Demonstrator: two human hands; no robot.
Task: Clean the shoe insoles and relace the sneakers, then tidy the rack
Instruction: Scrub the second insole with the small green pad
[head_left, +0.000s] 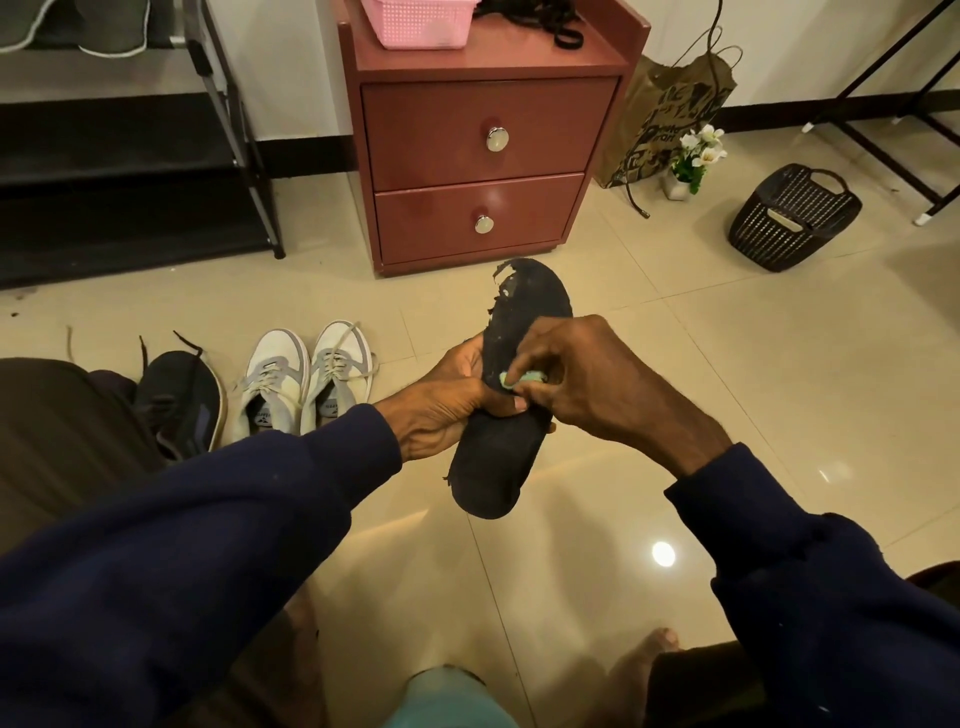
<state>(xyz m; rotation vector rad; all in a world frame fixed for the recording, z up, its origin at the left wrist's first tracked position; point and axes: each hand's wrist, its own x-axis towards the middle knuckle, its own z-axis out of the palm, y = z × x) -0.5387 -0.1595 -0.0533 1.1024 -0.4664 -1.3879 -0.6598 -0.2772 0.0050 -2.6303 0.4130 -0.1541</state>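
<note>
The insole (493, 467) is held in the air over the floor, heel end nearest, toe pointing away. The left hand (447, 410) is clamped round its middle, thumb on top and fingers underneath. The right hand (597, 384) pinches a small green pad (511, 382) in its fingertips and presses it on the upper face, just beyond the left thumb.

To wipe well, I judge the left grip should stay firm and back the spot being rubbed, since the insole looks soft enough to fold. Short strokes along its length suit best. The toe edge is torn and flaking, so go light there and rub outward, not against the flaps.

Beyond, the white sneakers (306, 379) and a black sneaker (179, 395) wait on the floor, with loose laces (550, 21) on the cabinet (478, 135) beside the rack (130, 156)
</note>
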